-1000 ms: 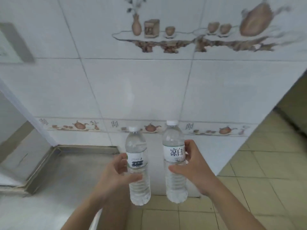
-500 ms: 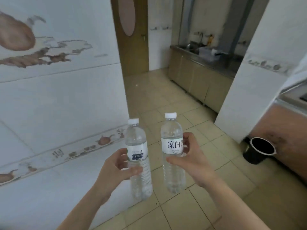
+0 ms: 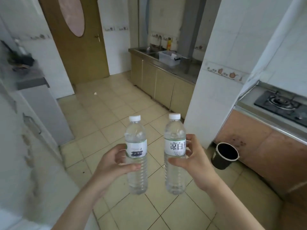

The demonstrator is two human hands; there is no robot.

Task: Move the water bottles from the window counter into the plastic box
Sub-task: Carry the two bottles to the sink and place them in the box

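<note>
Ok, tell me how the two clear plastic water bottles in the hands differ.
The clear plastic bottle in the left hand, with the dark-banded label, shows small print and a dark smear; the clear plastic bottle in the right hand, with the large-character label, shows big black characters under a green edge. The first bottle's cap sits slightly lower in the frame than the second's. Both are upright, capped white, and gripped at mid-body.

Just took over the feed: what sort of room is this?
Most likely a home kitchen: a steel sink with tap on cabinets, a gas hob on the right, tiled floor. Each hand holds a water bottle.
</note>
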